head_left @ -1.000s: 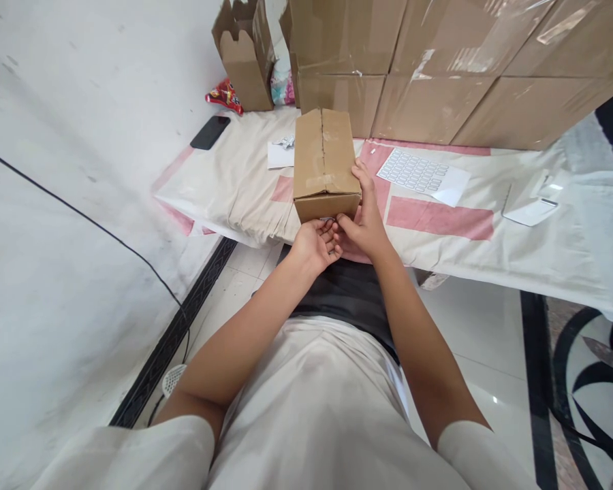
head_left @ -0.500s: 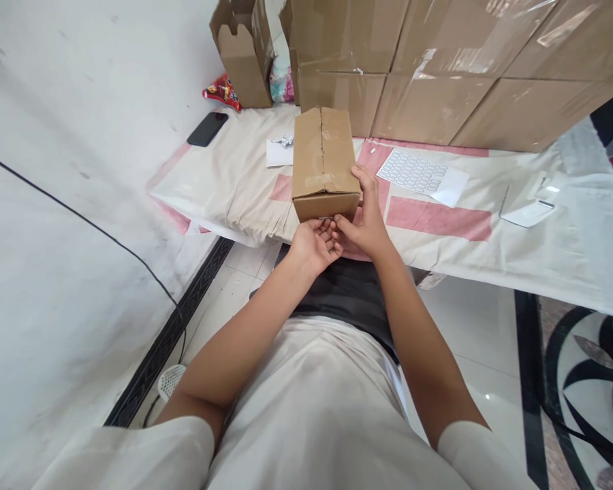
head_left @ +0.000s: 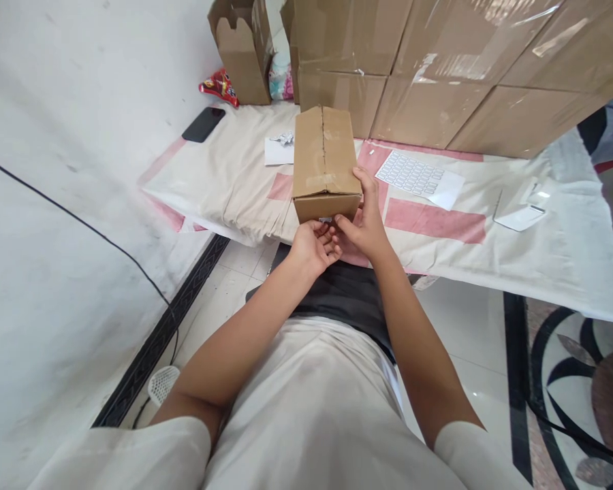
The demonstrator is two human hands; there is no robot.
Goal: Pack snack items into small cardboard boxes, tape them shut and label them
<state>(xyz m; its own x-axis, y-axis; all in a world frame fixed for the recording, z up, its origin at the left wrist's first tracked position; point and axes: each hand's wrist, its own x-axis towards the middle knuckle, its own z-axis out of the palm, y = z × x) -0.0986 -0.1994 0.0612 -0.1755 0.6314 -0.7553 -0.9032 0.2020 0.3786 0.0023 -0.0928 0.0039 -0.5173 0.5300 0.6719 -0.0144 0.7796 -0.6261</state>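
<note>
A closed brown cardboard box (head_left: 323,153) stands on the cloth-covered table, its taped top seam facing up. On the lower part of its near end is a small white label sticker (head_left: 325,220). My right hand (head_left: 368,221) grips the near right corner, with fingers along the side and the thumb on the end by the sticker. Palm up, my left hand (head_left: 317,246) lies below that end. Its thumb is close to the sticker, and its loosely curled fingers are apart with nothing in them. The box's underside is hidden.
A label sheet (head_left: 411,171) lies right of the box, a white card (head_left: 278,152) with crumpled scraps left of it. Farther left is a black phone (head_left: 203,124). Stacked cartons (head_left: 429,112) stand behind; an open carton (head_left: 242,61) and a red packet (head_left: 218,86) are at back left.
My left fingers have eased slightly down from the box's end, and the sticker now shows more plainly. The right hand keeps its place. The whole view has shifted slightly.
</note>
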